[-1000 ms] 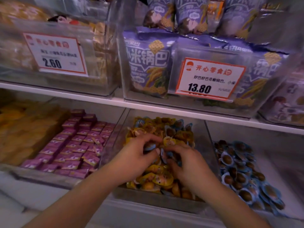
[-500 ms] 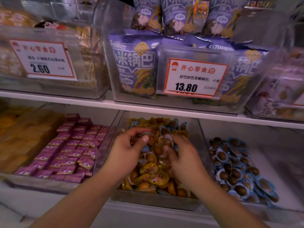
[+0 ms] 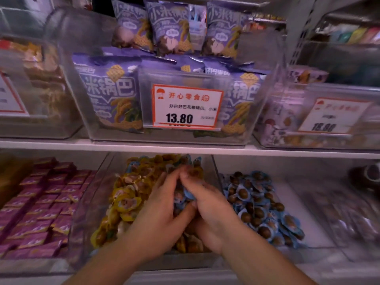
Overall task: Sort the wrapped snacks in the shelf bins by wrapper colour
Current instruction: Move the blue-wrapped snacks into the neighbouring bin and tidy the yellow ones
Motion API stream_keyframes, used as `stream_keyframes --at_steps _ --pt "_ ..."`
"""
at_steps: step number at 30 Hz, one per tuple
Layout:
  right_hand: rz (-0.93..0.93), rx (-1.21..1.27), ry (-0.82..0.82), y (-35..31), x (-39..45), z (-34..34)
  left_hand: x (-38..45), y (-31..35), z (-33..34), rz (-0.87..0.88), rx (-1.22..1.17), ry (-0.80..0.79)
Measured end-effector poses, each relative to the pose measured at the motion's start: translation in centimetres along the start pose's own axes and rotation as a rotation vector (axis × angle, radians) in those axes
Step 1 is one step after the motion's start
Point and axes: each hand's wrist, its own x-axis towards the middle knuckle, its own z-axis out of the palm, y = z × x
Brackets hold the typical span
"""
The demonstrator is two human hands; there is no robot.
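Both hands work inside the middle bin [image 3: 214,167] on the lower shelf, amid yellow-wrapped snacks [image 3: 127,202]. The left hand [image 3: 158,219] and right hand [image 3: 209,212] meet, fingers curled around a cluster of blue-wrapped snacks [image 3: 181,197] held between them above the yellow pile. The bin just to the right holds more blue-wrapped pieces [image 3: 261,206]; the bin to the left holds purple packets [image 3: 41,212].

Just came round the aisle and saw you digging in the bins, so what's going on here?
A person is sorting wrapped snacks by colour. Both hands are in the middle bin of mostly yellow-wrapped snacks. The left hand and right hand together grip a few blue-wrapped snacks picked from the pile. The bin to the right holds blue-wrapped snacks only, so these probably go there.
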Motion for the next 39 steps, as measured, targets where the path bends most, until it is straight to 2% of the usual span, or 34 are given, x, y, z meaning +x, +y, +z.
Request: stream_keyframes --at_steps 3,6,8,12,17,19,21,24,26,29,31,33,37,39 --pt "-0.19 -0.183 0.05 -0.7 -0.3 -1.1 -0.1 -0.5 -0.5 0.068 0.032 -0.063" --pt "-0.375 -0.252 0.064 -3.3 -0.6 -3.1 0.2 -1.7 -1.9 0.179 0.312 -0.1" --pt "-0.42 -0.291 0.1 -5.5 -0.6 -5.6 0.0 -2.2 -2.9 0.189 0.473 -0.125" --pt "-0.293 -0.46 0.296 -7.0 1.0 -11.4 -0.7 -3.1 -4.0 0.172 0.574 -0.178" --pt "-0.136 -0.048 0.311 -7.9 5.0 -12.7 -0.4 -3.0 -4.2 0.112 0.582 -0.229" --pt "-0.125 -0.19 0.385 -8.5 6.0 -12.7 -0.3 -3.0 -4.4 0.087 0.594 -0.255" --pt "-0.124 -0.468 0.496 -8.5 6.2 -12.9 -0.3 -3.0 -4.5 0.068 0.58 -0.293" --pt "-0.365 -0.673 0.585 -7.6 5.2 -12.6 -0.4 -3.3 -4.4 0.059 0.615 -0.349" --pt "-0.573 -0.737 0.554 -6.8 3.5 -11.2 -0.5 -3.4 -4.3 0.054 0.652 -0.361" --pt "-0.861 -0.972 0.358 -5.5 0.7 -7.6 -0.4 -3.1 -4.2 0.034 0.677 -0.366" --pt "-0.968 -1.15 0.207 -4.5 0.0 -4.9 -0.2 -2.8 -4.0 0.024 0.607 -0.33" --pt "-0.895 -1.298 0.099 -3.7 1.2 -2.2 -0.2 -2.8 -4.1 -0.002 0.481 -0.226" --pt "-0.444 -1.679 0.075 -2.4 8.5 1.1 -0.6 -3.5 -4.7 -0.107 0.277 0.193" --pt "-0.251 -1.806 0.086 -1.7 11.3 1.4 -1.0 -3.7 -5.1 -0.125 0.166 0.317"
